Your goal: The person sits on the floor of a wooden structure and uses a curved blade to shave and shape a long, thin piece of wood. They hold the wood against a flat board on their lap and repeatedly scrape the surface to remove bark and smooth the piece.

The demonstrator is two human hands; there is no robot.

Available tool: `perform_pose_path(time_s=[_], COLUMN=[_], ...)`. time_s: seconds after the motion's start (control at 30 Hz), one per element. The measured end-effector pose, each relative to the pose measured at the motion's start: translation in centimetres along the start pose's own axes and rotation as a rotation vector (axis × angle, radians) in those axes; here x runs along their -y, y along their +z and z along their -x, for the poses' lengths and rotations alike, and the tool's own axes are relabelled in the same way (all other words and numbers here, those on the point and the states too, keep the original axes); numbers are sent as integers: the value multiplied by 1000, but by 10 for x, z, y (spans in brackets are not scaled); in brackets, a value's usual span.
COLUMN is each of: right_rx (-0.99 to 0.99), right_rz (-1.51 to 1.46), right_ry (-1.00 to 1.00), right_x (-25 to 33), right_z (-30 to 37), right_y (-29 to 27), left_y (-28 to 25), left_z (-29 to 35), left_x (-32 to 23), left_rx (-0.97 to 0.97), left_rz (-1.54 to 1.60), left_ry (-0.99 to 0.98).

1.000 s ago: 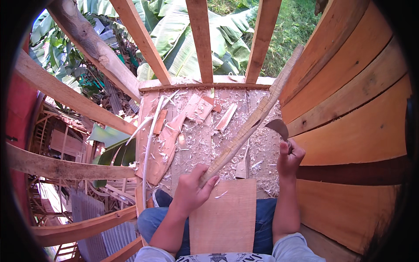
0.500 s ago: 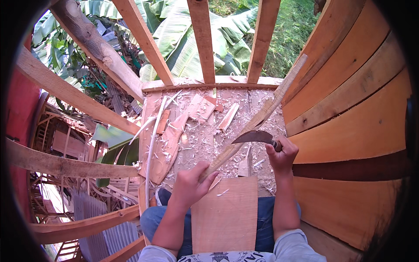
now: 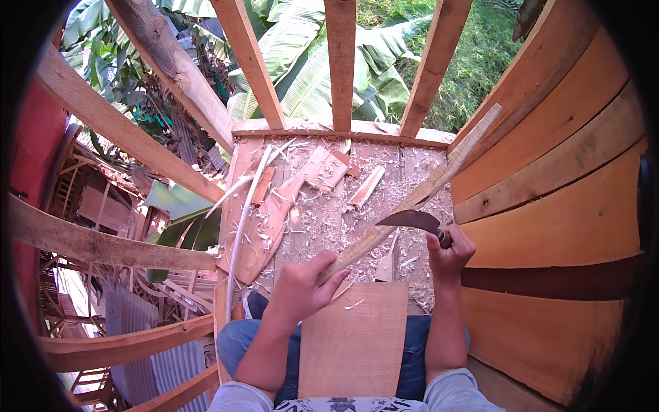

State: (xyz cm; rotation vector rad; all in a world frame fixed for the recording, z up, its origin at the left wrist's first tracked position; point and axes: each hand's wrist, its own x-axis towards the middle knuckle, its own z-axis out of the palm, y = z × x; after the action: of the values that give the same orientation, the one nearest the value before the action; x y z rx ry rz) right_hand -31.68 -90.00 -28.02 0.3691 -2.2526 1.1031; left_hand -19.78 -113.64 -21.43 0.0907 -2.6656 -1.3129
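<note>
My left hand [image 3: 307, 285] is closed around the near end of a long, roughly carved wooden stick [image 3: 398, 216], which slants up and away to the right. In my right hand [image 3: 451, 254] is the short handle of a curved knife [image 3: 414, 220]; its dark blade points left. The blade lies over or just beside the middle of the stick, and I cannot tell whether it touches. Across my lap rests a flat wooden board [image 3: 353, 343] with a curled wood shaving [image 3: 354, 305] on it.
Shavings and offcuts litter the plank floor [image 3: 316, 226], including a larger shaped plank piece [image 3: 271, 223] and a long thin strip [image 3: 246, 213]. Wooden slats [image 3: 341, 69] stand ahead and at left, with banana leaves beyond. An orange plank wall [image 3: 549, 226] closes the right side.
The view has shifted slightly. The stick and both hands sit a little farther right and lower in the picture, with the grips unchanged and the knife still near the stick's middle.
</note>
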Motion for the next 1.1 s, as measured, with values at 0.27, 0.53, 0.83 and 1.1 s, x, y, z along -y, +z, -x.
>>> perform_pose_path(time_s=[0.27, 0.53, 0.83, 1.1], right_rx=[20, 161, 74, -237], right_rz=[-35, -87, -181, -382], right_ry=[-3, -133, 111, 674], right_x=[5, 25, 13, -62], right_z=[1, 19, 12, -18], right_y=[2, 12, -2, -26], left_y=[-9, -4, 4, -5], left_z=[-1, -2, -1, 1], left_x=[6, 3, 8, 4], left_rx=[24, 62, 31, 17], left_rz=[33, 97, 121, 87], left_ry=[1, -58, -35, -36])
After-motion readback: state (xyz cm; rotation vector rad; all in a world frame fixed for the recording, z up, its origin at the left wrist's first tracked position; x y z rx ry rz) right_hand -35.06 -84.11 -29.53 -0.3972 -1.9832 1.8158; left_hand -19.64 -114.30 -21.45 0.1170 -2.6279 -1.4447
